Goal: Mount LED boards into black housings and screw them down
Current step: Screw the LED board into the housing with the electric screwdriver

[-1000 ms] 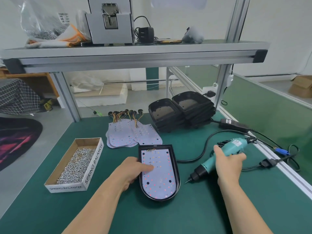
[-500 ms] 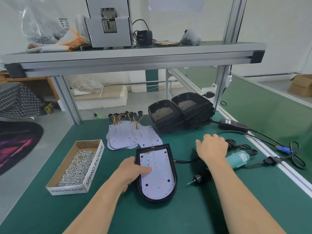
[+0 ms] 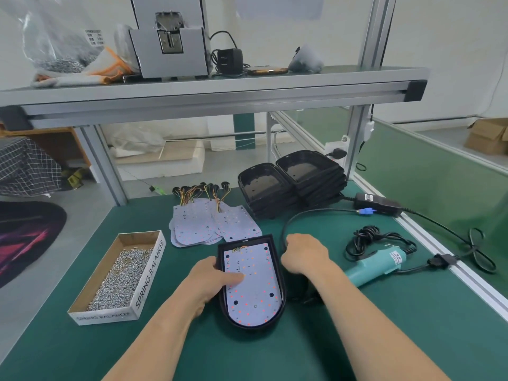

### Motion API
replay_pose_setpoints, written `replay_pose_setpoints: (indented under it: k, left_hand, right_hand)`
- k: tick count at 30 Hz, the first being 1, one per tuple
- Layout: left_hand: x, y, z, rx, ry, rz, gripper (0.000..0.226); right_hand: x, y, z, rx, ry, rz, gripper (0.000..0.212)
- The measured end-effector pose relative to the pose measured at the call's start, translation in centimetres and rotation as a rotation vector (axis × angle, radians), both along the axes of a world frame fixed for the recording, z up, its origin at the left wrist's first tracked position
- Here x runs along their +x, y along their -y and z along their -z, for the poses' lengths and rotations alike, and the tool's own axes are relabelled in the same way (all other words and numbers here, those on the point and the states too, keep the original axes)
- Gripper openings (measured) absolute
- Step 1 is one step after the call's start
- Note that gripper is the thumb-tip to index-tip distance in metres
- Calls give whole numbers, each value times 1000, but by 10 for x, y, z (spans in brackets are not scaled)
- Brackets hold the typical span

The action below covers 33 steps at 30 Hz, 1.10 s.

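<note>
The black housing [image 3: 279, 273] lies on the green bench mat [image 3: 384, 339] between the two hands. An LED board [image 3: 251, 295] is seated inside it, wire end pointing away from the person. The left hand [image 3: 204, 281] grips the housing's left wall, with the thumb [image 3: 235, 277] laid flat across the board. The right hand [image 3: 303, 255] sits against the housing's far right corner, knuckles up and fingers curled downward. Their tips are hidden, so I cannot tell whether it grips the rim, the black cable [image 3: 283, 229] looping just beyond it, or nothing.

Just right of the right hand a teal electric screwdriver [image 3: 376, 266] lies on its side. Its white label is too small to read, and the right forearm covers its bit end. Beyond that hand stands a stack of empty housings [image 3: 294, 182], with a black power adapter [image 3: 376, 202] and a blue plug [image 3: 365, 212] farther right.

Beyond the left hand lies a fanned pile of loose LED boards [image 3: 211, 224] with coloured wire tails. Left of the left hand, apart from it, is an open cardboard box [image 3: 149, 273] of silver screws [image 3: 121, 279], printed "SPRING BALANCER" on its side and near end. An aluminium shelf [image 3: 220, 89] crosses overhead.
</note>
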<state>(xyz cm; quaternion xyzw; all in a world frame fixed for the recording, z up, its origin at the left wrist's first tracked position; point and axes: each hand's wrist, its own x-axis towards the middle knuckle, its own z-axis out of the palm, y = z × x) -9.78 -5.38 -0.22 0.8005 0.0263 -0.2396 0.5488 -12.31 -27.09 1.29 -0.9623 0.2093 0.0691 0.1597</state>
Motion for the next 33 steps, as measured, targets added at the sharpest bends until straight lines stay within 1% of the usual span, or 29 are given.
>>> replay_pose_setpoints:
  k: [2,3,5,7,9,10,12,14,15,17,18,19,20,21,22,23,25,27,28,31,33]
  left_hand:
    - [0,-1,0,12,20,-15,34]
    - [0,-1,0,22,30,-21,34]
    - [0,-1,0,36,40,-33,32]
    - [0,-1,0,37,34,-42,26]
    - [0,0,-1,29,21,-54,20]
    - [0,-1,-2,32,19,-60,20]
    - [2,-2,-4,45,23,-67,23]
    - [4,-3,-5,56,30,-70,26]
    - [4,-3,-5,59,32,-71,27]
    - [4,-2,-4,62,44,-68,26]
    - [3,-2,-4,67,54,-65,24]
    - [3,-1,-4,77,67,-59,23]
    - [2,0,-3,93,82,-52,23]
    - [2,0,-3,112,96,-45,24]
    - [2,0,-3,129,106,-38,25]
    - [1,0,-5,147,114,-29,28]
    - [3,0,-7,216,152,-34,36]
    - [8,-4,-14,292,220,-106,44]
    - [13,-7,-18,306,254,-149,43]
    - [36,-25,-30,291,322,-293,24]
    - [49,-42,-36,313,370,-420,32]
  right_hand:
    - [-7,-8,1,-42,34,-86,12]
    - [-10,-9,1,-65,43,-130,14]
    - [-16,-9,-1,-113,62,-177,18]
    - [-23,-7,0,-152,114,-169,24]
    - [-31,-3,4,-194,209,-190,30]
    - [-35,0,7,-209,267,-233,30]
    - [-42,9,10,-204,355,-383,26]
    - [-46,15,11,-106,389,-486,21]
    - [-47,15,12,1,402,-480,20]
    - [-49,12,8,224,393,-377,17]
    - [-48,7,5,287,359,-313,23]
    - [-46,1,4,302,315,-252,34]
    - [-45,-5,2,267,258,-201,43]
    - [-42,-12,1,175,192,-178,47]
    - [-39,-19,2,84,129,-173,46]
    - [-36,-25,3,44,99,-165,39]
    - [-32,-33,3,60,70,-133,32]
    - [-30,-33,4,69,59,-120,29]
    - [-31,-33,5,70,60,-119,26]
    - [-34,-30,5,88,66,-100,25]
    - [-34,-29,7,113,72,-92,25]
